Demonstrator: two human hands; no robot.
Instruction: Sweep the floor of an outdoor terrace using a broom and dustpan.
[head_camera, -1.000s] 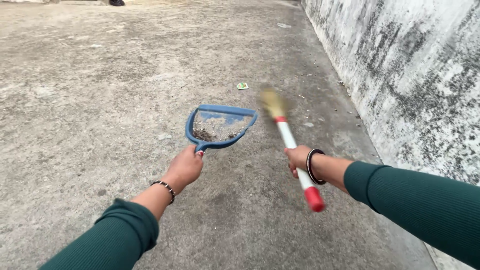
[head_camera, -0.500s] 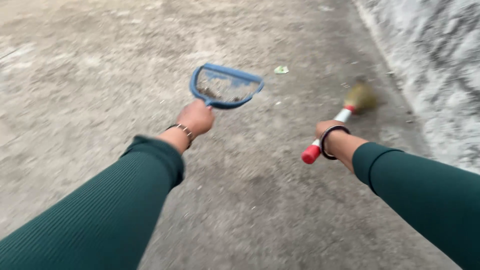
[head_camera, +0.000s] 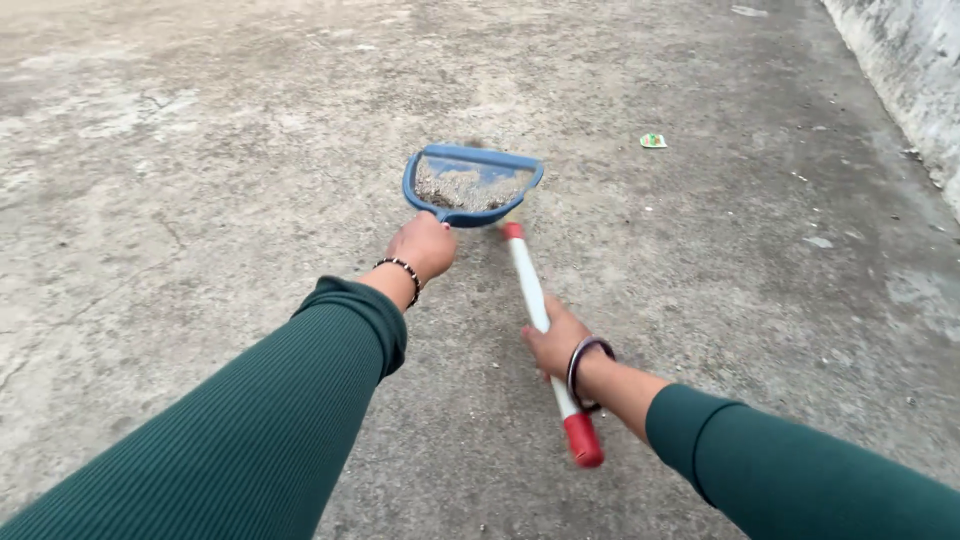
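Left hand (head_camera: 424, 247) grip closed on dustpan (head_camera: 471, 186) handle, pan partly full of grit. Right hand (head_camera: 556, 341) grip wrapped mid-handle on broom (head_camera: 530, 290), head hidden behind pan. Green scrap (head_camera: 653, 141) on floor (head_camera: 200, 150), uncollected.

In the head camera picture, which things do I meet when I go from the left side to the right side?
Left hand → blue dustpan → broom handle → right hand → small green wrapper → wall.
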